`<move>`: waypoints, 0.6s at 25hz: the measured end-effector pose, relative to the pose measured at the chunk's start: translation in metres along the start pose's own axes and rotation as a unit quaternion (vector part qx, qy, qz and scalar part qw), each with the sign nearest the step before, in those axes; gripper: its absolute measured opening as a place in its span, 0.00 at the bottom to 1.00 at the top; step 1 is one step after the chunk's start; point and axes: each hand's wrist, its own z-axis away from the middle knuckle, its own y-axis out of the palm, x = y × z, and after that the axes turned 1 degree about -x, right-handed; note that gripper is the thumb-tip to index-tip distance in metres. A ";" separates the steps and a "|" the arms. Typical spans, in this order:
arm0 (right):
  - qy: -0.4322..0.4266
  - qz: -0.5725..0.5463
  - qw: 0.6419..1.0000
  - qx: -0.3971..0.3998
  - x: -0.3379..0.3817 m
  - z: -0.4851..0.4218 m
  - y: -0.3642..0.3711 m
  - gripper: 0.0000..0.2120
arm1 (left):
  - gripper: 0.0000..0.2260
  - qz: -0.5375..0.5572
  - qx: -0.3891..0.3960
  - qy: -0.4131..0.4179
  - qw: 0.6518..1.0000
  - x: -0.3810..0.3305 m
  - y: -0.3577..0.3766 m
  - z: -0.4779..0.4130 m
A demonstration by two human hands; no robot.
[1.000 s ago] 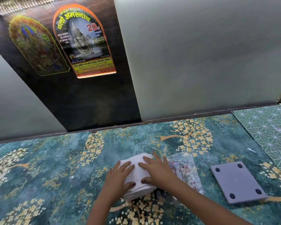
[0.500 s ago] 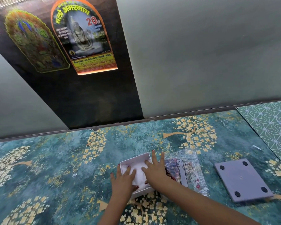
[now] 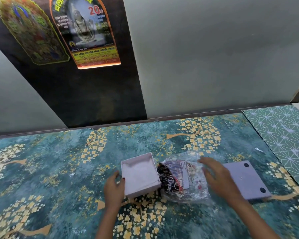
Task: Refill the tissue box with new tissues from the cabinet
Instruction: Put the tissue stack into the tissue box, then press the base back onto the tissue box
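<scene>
An open, pale square tissue box (image 3: 128, 171) sits on the patterned surface with white tissues (image 3: 141, 176) lying flat inside it. My left hand (image 3: 114, 187) grips the box at its near left wall. To the right of the box lies a crumpled clear plastic wrapper (image 3: 183, 181) with dark print and a white label. My right hand (image 3: 216, 178) hovers with fingers spread over the wrapper's right edge, blurred and holding nothing. Further right, the lilac box lid (image 3: 248, 183) lies upside down, showing black round feet.
The teal tabletop with gold blossoms (image 3: 59, 169) meets a pale wall (image 3: 214, 57) at the back. A dark panel (image 3: 97, 97) carries two posters. A green geometric mat (image 3: 283, 131) covers the far right.
Both hands have come off the tissues, which now sit down inside the box. My left hand slid to the box's left side; my right hand moved right, over the wrapper toward the lid.
</scene>
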 end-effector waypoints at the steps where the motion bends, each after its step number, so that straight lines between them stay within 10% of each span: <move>1: 0.050 0.027 0.997 -0.055 -0.022 0.007 -0.015 0.15 | 0.15 0.008 0.008 -0.033 0.999 0.002 0.004 0.001; 5: 0.289 0.213 0.933 0.014 -0.072 0.022 -0.039 0.38 | 0.15 0.043 0.011 -0.056 0.997 0.002 0.010 0.006; 10: 0.324 0.256 0.910 0.041 -0.078 0.025 -0.038 0.50 | 0.15 0.053 0.071 -0.048 0.995 -0.004 0.021 0.021; 15: 0.273 0.068 0.942 -0.183 -0.029 -0.006 -0.079 0.46 | 0.16 0.065 0.078 -0.064 0.993 -0.004 0.028 0.037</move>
